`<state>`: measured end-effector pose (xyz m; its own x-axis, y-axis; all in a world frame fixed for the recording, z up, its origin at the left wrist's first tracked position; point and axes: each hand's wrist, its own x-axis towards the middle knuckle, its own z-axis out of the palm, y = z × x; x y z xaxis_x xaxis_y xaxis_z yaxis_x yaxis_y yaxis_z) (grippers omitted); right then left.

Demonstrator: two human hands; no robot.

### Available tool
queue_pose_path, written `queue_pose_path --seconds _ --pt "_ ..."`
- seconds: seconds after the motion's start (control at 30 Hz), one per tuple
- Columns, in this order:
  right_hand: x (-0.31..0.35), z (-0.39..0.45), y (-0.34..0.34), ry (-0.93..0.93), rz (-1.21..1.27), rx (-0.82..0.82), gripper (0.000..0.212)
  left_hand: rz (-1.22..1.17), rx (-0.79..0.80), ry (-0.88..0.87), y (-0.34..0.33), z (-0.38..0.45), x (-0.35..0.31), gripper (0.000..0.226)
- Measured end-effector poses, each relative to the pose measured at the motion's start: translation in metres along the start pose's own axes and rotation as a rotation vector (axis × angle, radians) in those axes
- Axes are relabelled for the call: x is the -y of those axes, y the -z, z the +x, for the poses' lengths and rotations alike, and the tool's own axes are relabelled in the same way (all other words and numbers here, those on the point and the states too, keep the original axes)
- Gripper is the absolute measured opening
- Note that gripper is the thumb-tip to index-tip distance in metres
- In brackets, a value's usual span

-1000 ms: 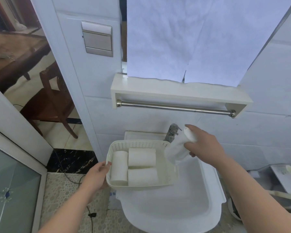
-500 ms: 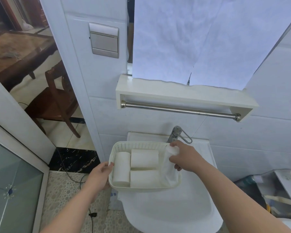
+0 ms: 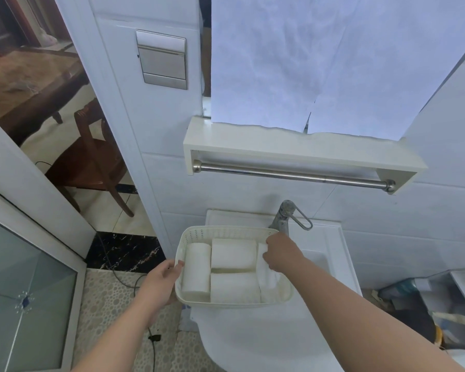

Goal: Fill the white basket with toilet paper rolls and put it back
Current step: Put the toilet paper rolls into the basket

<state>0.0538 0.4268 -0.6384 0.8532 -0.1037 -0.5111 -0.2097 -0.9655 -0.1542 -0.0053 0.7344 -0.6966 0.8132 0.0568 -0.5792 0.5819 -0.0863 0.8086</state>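
Note:
The white basket (image 3: 226,231) rests on the left edge of a white sink (image 3: 336,261). My left hand (image 3: 161,280) grips its left rim. Three toilet paper rolls lie inside: one (image 3: 196,267) along the left side, one (image 3: 232,255) across the back and one (image 3: 234,287) across the front. My right hand (image 3: 281,255) presses a fourth roll (image 3: 267,275) down into the basket's right end, fingers still closed on it.
A white wall shelf (image 3: 293,147) with a steel towel bar (image 3: 293,175) hangs above the sink. A metal tap (image 3: 286,214) stands just behind the basket. White paper sheets (image 3: 320,63) cover the mirror. A doorway with a wooden chair (image 3: 91,162) opens at left.
My right hand has carried the fourth roll from above the sink down into the right end of the basket. My left hand has kept hold of the rim.

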Motion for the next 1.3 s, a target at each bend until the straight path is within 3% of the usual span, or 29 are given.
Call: queue_pose_path --seconds 0.13,0.37,0.47,0.53,0.8,0.9,1.03,1.1,1.3 --pt "-0.006 0.009 -0.015 0.060 -0.099 -0.060 0.033 -0.005 0.005 -0.002 0.001 0.002 0.003 0.023" --pt "-0.013 0.012 -0.031 0.070 0.066 0.033 0.060 0.015 0.002 -0.003 0.001 0.003 0.007 0.023" --pt "-0.017 0.006 -0.040 0.045 0.056 -0.031 0.044 0.023 -0.005 -0.005 0.001 0.003 0.007 0.022" --pt "-0.018 0.001 -0.044 0.060 -0.022 0.017 0.037 0.020 0.001 -0.002 0.000 0.002 0.005 0.023" --pt "-0.018 -0.003 -0.049 0.118 -0.132 0.120 0.043 0.016 0.000 0.015 0.001 0.000 0.002 0.023" --pt "-0.024 -0.005 -0.050 0.127 -0.009 0.037 0.044 0.008 -0.015 0.023 0.001 -0.001 0.002 0.023" --pt "-0.037 -0.013 -0.047 0.098 0.128 -0.303 0.036 0.029 -0.058 0.025 0.000 0.000 0.003 0.021" --pt "-0.046 -0.018 -0.044 0.035 0.150 -0.395 0.038 0.040 -0.077 0.034 0.000 0.000 0.004 0.022" --pt "-0.055 -0.021 -0.039 -0.095 0.447 -0.273 0.032 0.048 -0.088 0.033 0.003 0.006 0.001 0.024"
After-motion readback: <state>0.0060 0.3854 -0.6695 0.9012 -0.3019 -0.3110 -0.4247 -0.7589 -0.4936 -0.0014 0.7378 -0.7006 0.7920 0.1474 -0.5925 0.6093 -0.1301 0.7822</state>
